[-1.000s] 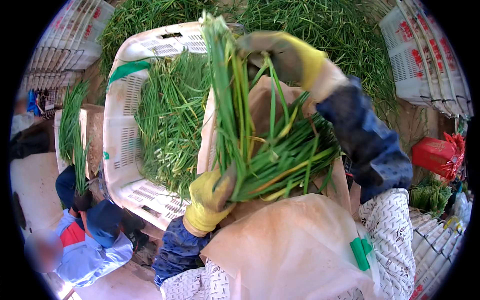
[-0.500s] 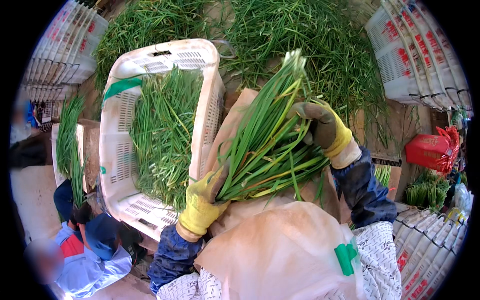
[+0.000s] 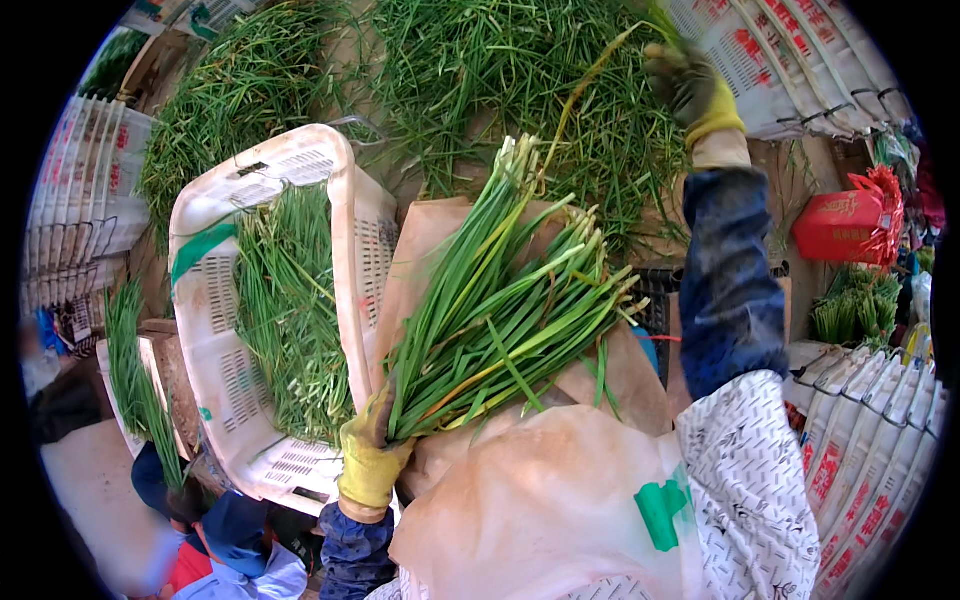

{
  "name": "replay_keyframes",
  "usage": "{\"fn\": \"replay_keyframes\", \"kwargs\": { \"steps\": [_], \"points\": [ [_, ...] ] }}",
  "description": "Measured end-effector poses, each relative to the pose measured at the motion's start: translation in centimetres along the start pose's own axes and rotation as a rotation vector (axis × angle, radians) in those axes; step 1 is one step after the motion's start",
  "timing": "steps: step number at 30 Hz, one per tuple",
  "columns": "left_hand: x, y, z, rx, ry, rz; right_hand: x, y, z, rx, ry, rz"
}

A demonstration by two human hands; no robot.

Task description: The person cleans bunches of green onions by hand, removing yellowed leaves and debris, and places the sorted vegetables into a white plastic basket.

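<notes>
My left hand (image 3: pixel 375 445), in a yellow glove with a dark palm, is closed round the leafy end of a bunch of garlic chives (image 3: pixel 490 320). The bunch fans out over my lap, pale stem ends pointing up and to the right. My right hand (image 3: pixel 692 92), gloved alike, is stretched far out at the upper right with its fingers curled. From its fingertips a long yellowed leaf (image 3: pixel 580 92) trails back toward the top of the bunch. Brown-stained sheeting (image 3: pixel 530 485) with green tape covers my lap beneath the chives.
Left of my lap stands a white slatted crate (image 3: pixel 345 270) holding more chives. Loose chive heaps (image 3: pixel 510 60) cover the floor ahead. Stacked white crates (image 3: pixel 860 450) flank the right side, near a red bag (image 3: pixel 850 222). A co-worker (image 3: pixel 235 535) at lower left holds chives.
My right hand has left the bunch and swung up and to the right, drawing out a yellowed leaf. My left hand keeps its hold on the bunch. The whole view has shifted slightly.
</notes>
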State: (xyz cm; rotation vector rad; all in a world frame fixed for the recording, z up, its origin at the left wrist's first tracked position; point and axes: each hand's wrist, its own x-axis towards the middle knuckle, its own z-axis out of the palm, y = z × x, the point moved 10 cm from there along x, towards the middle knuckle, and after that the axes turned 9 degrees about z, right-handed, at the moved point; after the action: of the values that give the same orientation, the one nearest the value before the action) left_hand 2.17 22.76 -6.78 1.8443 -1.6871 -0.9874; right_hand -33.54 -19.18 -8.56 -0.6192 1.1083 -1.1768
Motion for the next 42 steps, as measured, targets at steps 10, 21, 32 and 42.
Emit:
{"fn": "replay_keyframes", "kwargs": {
  "steps": [10,21,32,42],
  "points": [
    [-1.6,-2.3,-0.2,-0.429,0.190,-0.164,-14.6,7.1,14.9,-1.020,-0.543,-0.680],
    [-3.7,-7.6,1.2,-0.692,0.381,-0.379,-15.9,10.3,4.4,-1.146,-0.473,0.065],
    [-1.9,-5.1,1.6,-0.594,0.307,-0.349,-7.7,2.6,-8.9,-1.149,0.347,-0.222],
    [-3.6,-6.3,2.1,-0.683,0.176,-0.543,-20.5,9.7,10.6,-0.868,-0.537,-0.514]
  ]
}}
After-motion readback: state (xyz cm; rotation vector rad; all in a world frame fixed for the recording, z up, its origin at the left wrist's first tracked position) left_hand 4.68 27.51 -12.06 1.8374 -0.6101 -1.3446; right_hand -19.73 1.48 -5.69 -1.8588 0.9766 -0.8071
